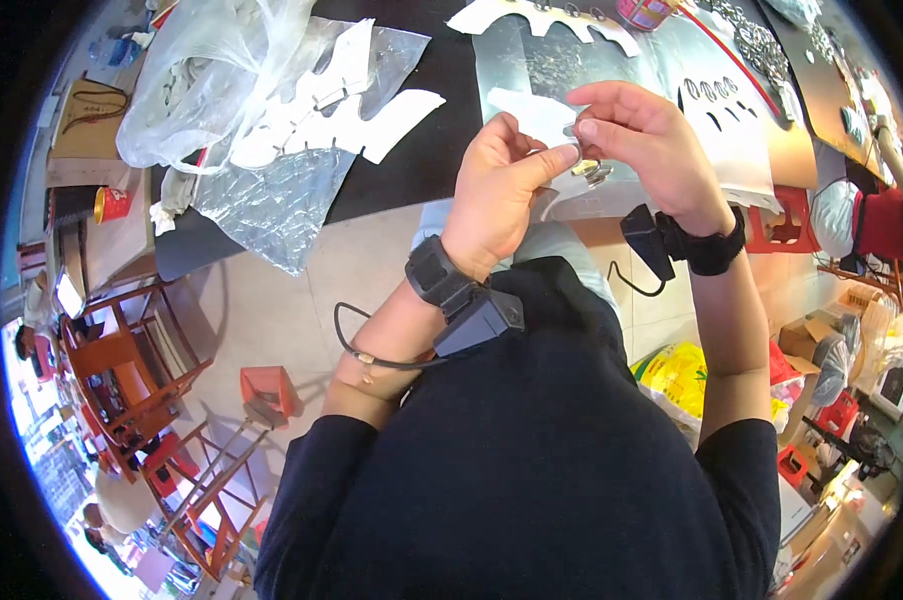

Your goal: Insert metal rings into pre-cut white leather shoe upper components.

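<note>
My left hand (pixel 502 185) pinches a white cut-out piece (pixel 532 112) of thin sheet material between thumb and fingers, above the table's near edge. At that piece's right edge my right hand (pixel 657 150) is closed, thumb and index finger bent toward each other around a small metal piece whose shape is mostly hidden by the fingertips. Just below the fingers a shiny metal bit (pixel 597 174) shows. Another white cut-out strip (pixel 542 18) with notches and metal rings along its edge lies at the far side. Several dark rings (pixel 712 89) lie in a row to the right.
White notched pieces (pixel 342 125) lie on clear plastic at the left, beside a translucent bag (pixel 207 90). Metal chains (pixel 760 45) and a pink tub (pixel 645 12) are at the far right. Red stools, wooden chairs (pixel 137 385) and a yellow bag (pixel 677 380) stand on the floor.
</note>
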A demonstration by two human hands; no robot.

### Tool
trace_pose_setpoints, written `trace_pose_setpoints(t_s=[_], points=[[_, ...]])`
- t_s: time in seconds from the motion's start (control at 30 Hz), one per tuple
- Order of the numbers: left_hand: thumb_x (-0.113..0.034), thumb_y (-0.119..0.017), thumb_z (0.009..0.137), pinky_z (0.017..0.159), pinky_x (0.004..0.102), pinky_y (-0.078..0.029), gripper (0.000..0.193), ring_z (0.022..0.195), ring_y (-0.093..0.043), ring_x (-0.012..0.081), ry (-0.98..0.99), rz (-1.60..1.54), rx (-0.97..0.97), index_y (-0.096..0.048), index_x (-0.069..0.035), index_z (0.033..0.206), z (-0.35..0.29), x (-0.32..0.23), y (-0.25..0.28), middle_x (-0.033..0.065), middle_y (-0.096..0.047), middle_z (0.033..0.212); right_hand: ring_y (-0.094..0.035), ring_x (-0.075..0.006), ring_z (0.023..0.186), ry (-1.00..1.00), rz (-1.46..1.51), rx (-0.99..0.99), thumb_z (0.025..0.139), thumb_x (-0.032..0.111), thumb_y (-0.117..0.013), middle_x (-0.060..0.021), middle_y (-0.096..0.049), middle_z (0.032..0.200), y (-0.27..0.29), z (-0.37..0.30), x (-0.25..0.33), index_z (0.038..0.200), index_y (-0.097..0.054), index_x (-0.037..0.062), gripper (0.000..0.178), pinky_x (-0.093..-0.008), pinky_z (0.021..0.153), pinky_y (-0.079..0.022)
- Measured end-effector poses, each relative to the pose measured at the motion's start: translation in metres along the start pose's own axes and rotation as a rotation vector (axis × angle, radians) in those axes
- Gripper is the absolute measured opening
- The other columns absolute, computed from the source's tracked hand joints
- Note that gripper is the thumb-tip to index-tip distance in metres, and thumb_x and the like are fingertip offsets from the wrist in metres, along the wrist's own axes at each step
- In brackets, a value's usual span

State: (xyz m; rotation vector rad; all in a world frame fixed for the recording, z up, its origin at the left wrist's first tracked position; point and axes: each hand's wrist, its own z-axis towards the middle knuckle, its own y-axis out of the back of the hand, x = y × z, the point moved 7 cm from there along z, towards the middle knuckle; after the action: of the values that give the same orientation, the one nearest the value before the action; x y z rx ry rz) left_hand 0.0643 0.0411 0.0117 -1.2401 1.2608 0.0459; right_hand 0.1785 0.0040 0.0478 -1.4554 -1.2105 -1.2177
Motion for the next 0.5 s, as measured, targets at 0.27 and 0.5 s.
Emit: trace_pose_setpoints(t_s=[0.27,0.5], points=[[-0.006,-0.062,0.080,0.064,0.0250,-0.047,0.015,0.076,-0.059,0.0121,0.107,-0.042,-0.009,-0.055,-0.002,0.093,0.004,0.006,0.015,0.0065,-0.061,0.087,-0.056,-0.0076,0.072,0.057,-0.173,0.057,0.083,0.004,-0.056,-0.0041,-0.060,0.078,-0.002,0.004,0.004,0.105,-0.053,-0.0011,0.023,-0.0199,0.064,-0.045],[-0.003,-0.061,0.080,0.065,0.0248,-0.047,0.016,0.074,-0.058,0.0118,-0.042,0.058,-0.020,-0.057,0.001,0.095,0.004,0.006,0.018,0.0077,-0.062,0.086,-0.055,-0.0071,0.065,-0.008,-0.301,0.048,0.081,0.006,-0.059,-0.0039,-0.060,0.070,-0.005,0.009,0.002,0.093,-0.055,-0.0013,0.015,-0.0192,0.059,-0.044]])
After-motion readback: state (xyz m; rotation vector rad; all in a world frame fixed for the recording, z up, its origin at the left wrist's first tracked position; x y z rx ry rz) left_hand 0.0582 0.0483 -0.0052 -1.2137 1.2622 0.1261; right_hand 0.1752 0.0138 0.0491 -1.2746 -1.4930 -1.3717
